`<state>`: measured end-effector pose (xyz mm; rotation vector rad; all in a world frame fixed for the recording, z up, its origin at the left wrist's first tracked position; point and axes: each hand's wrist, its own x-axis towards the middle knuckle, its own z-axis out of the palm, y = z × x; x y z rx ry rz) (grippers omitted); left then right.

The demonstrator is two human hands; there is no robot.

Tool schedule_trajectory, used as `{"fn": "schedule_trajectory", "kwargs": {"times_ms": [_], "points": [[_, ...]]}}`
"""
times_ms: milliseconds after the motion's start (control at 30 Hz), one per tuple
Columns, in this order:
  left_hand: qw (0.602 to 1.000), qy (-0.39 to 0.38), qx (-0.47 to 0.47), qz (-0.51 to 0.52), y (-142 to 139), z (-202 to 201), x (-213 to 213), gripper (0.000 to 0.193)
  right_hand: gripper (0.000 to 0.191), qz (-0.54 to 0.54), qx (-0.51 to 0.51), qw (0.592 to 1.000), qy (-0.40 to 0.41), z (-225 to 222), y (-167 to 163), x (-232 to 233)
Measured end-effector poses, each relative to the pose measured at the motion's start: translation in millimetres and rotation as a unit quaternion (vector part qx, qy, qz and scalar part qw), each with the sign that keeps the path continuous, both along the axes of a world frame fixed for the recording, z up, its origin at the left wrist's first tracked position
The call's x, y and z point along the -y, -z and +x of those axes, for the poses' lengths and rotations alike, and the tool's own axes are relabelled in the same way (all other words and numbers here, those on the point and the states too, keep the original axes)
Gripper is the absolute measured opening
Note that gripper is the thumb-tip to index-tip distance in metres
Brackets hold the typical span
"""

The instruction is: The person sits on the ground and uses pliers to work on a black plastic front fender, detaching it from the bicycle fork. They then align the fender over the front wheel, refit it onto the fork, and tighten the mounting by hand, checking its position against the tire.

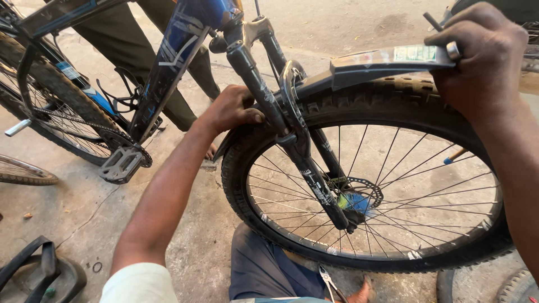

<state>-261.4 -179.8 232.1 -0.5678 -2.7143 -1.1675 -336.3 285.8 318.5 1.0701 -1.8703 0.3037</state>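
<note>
Your left hand (pixel 233 109) clamped the fork leg (pixel 261 90), steadying the bike | your right hand (pixel 483 53) gripped the mudguard (pixel 370 62) tip at 2 o'clock, lining it above the front tyre (pixel 241 191) | pliers (pixel 331 283) lay at 6 o'clock.

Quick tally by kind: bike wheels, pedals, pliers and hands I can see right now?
Bike wheels: 3 — front, rear, partial rim
Pedals: 1
Pliers: 1
Hands: 2 — left hand, right hand
Total: 7
</note>
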Motion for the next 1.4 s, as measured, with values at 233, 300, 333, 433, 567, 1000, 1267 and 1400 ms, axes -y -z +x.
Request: {"fn": "schedule_trajectory", "kwargs": {"times_ms": [233, 300, 333, 433, 567, 1000, 1267, 1400], "points": [[0.994, -0.020, -0.053, -0.098, -11.3, -0.7, -13.8, 0.061, 0.005, 0.006, -0.004, 1.000, 0.006, -8.9, -7.4, 9.7], [0.994, -0.036, -0.043, -0.091, -17.9, 2.7, -19.1, 0.057, 0.010, -0.001, -0.009, 1.000, 0.003, 3.1, -9.0, 14.0], [0.994, -0.046, -0.027, -0.090, -22.0, 4.7, -21.5, 0.055, 0.010, 0.000, -0.007, 1.000, 0.004, 9.9, -10.3, 15.5], [0.989, -0.063, -0.017, -0.136, -39.0, 8.8, -25.8, 0.049, 0.018, 0.035, 0.020, 0.998, 0.052, 26.8, -14.7, 8.5], [0.999, -0.010, 0.036, 0.038, -63.3, 24.5, -26.6, 0.051, 0.041, 0.007, 0.076, 0.996, 0.052, 43.6, 9.4, -26.9], [0.934, -0.113, -0.040, -0.335, -155.1, 54.5, -193.9, 0.056, 0.021, -0.123, 0.004, 0.991, 0.060, 65.2, 68.1, -74.4], [0.923, -0.145, 0.052, -0.351, -166.0, 12.7, -218.5, 0.044, 0.014, -0.143, -0.035, 0.988, 0.056, 53.6, 74.2, -70.6], [0.957, -0.156, 0.027, -0.241, -163.6, 7.9, -220.2, 0.031, 0.015, -0.160, -0.037, 0.986, 0.033, 48.4, 79.5, -70.4]]}}
